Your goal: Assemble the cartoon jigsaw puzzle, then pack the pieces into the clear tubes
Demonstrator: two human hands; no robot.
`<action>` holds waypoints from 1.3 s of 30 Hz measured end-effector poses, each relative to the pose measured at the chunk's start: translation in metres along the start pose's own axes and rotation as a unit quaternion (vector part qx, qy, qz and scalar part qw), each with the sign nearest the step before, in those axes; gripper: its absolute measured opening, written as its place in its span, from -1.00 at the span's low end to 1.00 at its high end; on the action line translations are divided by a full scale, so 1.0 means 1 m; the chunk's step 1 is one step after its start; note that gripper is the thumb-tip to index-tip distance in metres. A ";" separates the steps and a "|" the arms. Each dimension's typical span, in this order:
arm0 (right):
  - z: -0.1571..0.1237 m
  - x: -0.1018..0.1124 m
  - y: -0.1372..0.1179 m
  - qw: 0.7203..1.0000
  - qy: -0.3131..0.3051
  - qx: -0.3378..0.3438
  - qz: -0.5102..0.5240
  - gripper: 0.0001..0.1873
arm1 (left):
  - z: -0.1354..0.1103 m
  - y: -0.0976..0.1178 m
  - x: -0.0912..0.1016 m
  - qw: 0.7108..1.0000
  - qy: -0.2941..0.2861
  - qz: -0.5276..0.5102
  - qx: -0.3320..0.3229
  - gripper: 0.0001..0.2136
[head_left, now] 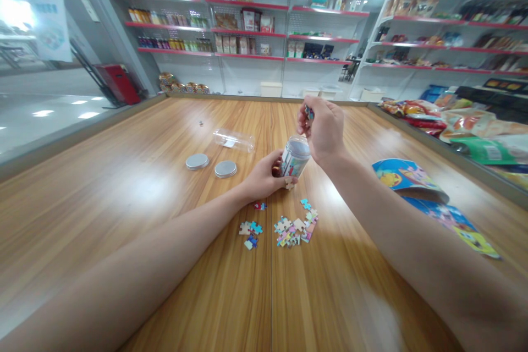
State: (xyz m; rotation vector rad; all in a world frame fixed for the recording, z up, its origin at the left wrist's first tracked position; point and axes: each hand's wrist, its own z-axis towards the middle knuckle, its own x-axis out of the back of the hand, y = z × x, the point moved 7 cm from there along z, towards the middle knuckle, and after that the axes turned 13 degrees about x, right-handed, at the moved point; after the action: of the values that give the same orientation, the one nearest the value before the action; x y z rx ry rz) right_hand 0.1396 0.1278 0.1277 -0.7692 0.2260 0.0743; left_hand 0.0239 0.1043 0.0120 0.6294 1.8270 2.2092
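Note:
My left hand (264, 176) is wrapped round the lower part of a clear plastic jar (294, 158) that stands upright on the wooden table (124, 198) and holds puzzle pieces. Just above the jar's open mouth, my right hand (322, 127) pinches a small puzzle piece (309, 113) between its fingertips. One pale piece (290, 182) lies at the jar's foot. A loose heap of several colourful puzzle pieces (295, 228) lies nearer to me, with a smaller cluster (251, 231) to its left.
A second clear jar (233, 140) lies on its side further back. Two round metal lids (197, 161) (225, 169) rest left of my left hand. Colourful printed sheets (406, 176) lie at the right. Snack bags (466, 121) line the right edge; store shelves (247, 27) stand behind.

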 end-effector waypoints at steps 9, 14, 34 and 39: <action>-0.003 -0.001 -0.003 1.000 -0.003 0.000 -0.001 -0.68 | -0.002 0.003 -0.001 1.000 0.000 -0.008 0.006 -0.55; -0.002 0.000 -0.021 0.999 -0.021 0.048 -0.016 -0.65 | -0.001 0.002 0.001 1.000 -0.004 -0.016 0.004 -0.56; -0.190 -0.017 -0.028 0.772 -0.556 0.023 -0.307 0.06 | 0.004 -0.006 0.013 0.994 0.062 -0.078 0.043 -0.57; -0.199 -0.045 -0.029 0.779 -0.522 0.076 -0.341 -0.20 | 0.002 -0.007 0.017 0.992 0.069 -0.093 0.057 -0.58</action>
State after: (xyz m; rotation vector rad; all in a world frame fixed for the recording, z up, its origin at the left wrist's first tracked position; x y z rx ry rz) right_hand 0.0655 -0.0314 0.0191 -0.5121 -1.1074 -0.2103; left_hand 0.0088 0.1147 0.0090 0.3175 2.0012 2.0840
